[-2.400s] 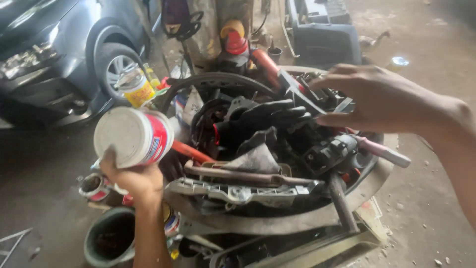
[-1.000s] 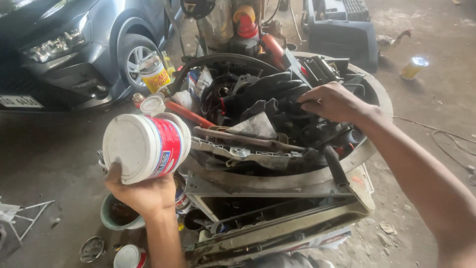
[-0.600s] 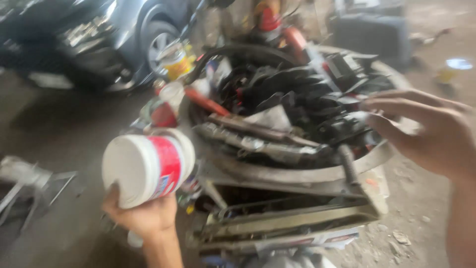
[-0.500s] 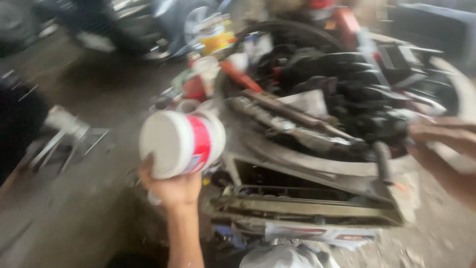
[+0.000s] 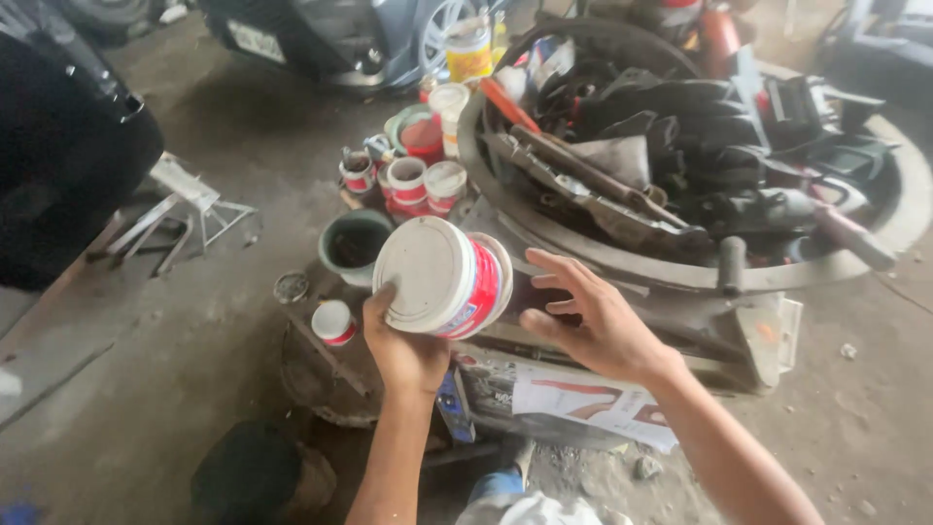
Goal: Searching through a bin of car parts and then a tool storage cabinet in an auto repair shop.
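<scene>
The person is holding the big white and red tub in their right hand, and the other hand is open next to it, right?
Not quite. The head view shows the white and red tub held in the left hand, not the right. The right hand is the open one, fingers spread beside the tub.

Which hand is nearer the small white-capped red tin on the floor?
Left. The left hand, gripping the white-and-red plastic tub, sits just right of the tin; the open right hand is farther right, beyond the tub.

Bare forearms — no sleeves, gloves.
</scene>
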